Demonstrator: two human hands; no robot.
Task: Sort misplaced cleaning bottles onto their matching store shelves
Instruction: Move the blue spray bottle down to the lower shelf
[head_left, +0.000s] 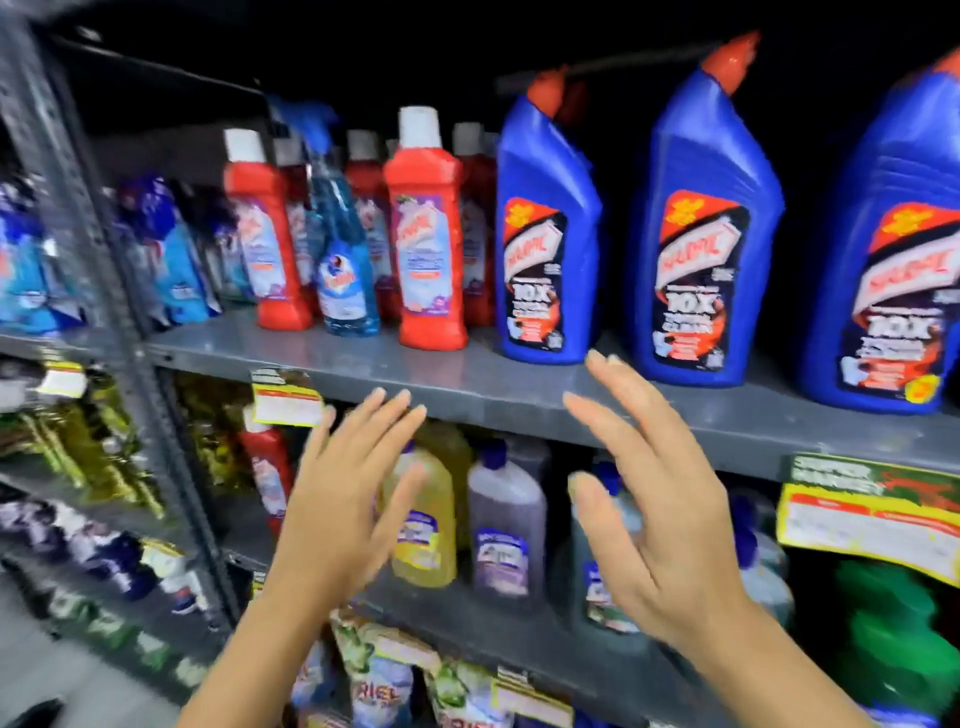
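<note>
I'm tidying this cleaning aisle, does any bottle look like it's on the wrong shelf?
Yes. A clear blue spray bottle stands among the red bottles on the upper shelf, and one red bottle sits below. Both hands are empty.

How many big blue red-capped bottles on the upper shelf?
3: left bottle beside the red bottles, middle bottle, right bottle cut off by the frame edge. More may stand behind.

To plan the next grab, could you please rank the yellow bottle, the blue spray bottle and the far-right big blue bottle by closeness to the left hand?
From the left hand:
1. Yellow bottle, lower shelf, just right of it.
2. Blue spray bottle, upper shelf, among red bottles.
3. Far-right big blue bottle, upper shelf, frame's right edge.
</note>
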